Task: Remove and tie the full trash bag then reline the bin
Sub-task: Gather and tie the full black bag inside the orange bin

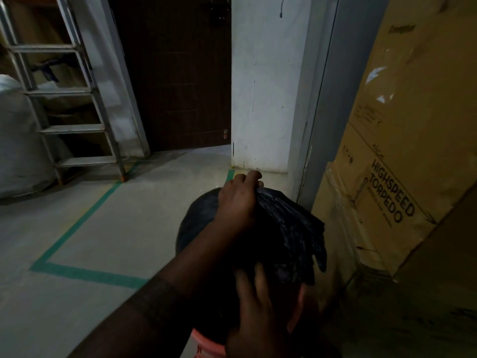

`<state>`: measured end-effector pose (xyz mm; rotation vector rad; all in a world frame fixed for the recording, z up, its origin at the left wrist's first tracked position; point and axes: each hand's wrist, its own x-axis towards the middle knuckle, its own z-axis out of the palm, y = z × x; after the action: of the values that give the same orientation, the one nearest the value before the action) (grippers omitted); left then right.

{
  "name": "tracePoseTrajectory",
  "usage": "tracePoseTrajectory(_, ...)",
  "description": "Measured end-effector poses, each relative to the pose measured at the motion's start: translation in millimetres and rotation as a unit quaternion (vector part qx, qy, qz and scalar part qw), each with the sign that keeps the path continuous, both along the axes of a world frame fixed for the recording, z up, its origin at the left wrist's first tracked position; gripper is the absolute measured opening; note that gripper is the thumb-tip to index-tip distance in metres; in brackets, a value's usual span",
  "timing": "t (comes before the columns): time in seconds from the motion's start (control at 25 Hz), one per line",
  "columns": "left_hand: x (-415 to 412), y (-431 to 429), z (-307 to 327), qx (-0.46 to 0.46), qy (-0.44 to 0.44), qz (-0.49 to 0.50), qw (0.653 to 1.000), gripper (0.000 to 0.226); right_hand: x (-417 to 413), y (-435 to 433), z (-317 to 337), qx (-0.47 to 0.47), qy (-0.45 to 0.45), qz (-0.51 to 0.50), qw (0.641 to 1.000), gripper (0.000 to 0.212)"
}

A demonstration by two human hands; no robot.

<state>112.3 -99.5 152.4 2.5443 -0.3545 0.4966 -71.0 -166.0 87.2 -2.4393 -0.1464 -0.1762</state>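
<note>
A full black trash bag (198, 228) bulges out of a reddish-orange bin, of which only a bit of rim (206, 342) shows at the bottom. My left hand (238, 200) reaches across the bag and grips the gathered, pleated plastic of its neck (291, 228) at the far end. My right hand (260, 313) is lower and nearer, its fingers pressed against the near end of the same bunched plastic. The bin's body is hidden under the bag and my arms.
Tall cardboard boxes (413, 151) stand close on the right. A grey door frame (322, 99) and a white wall lie ahead, beside a dark brown door (180, 73). A metal ladder (64, 99) leans at the left beside a white sack (15, 140). Green tape (85, 275) marks the floor.
</note>
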Motion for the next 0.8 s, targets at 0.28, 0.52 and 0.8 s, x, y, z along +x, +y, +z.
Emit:
tracePoseTrajectory(0.28,-5.8,18.3,12.9,-0.057,0.031,-0.115,0.991,0.053,37.7,-49.5,-26.1,0.104,0.043,-0.082,0.990,0.115)
tracePoseTrajectory(0.52,-3.6,1.7,10.4,-0.014,-0.003,-0.068,0.998,0.035,4.4,-8.6,-42.2,-0.006,-0.060,-0.133,0.989,0.098)
tracePoseTrajectory(0.8,-8.5,8.9,13.5,0.076,-0.033,-0.035,0.996,0.021,9.5,-20.0,-36.6,-0.017,-0.173,-0.149,0.973,0.075)
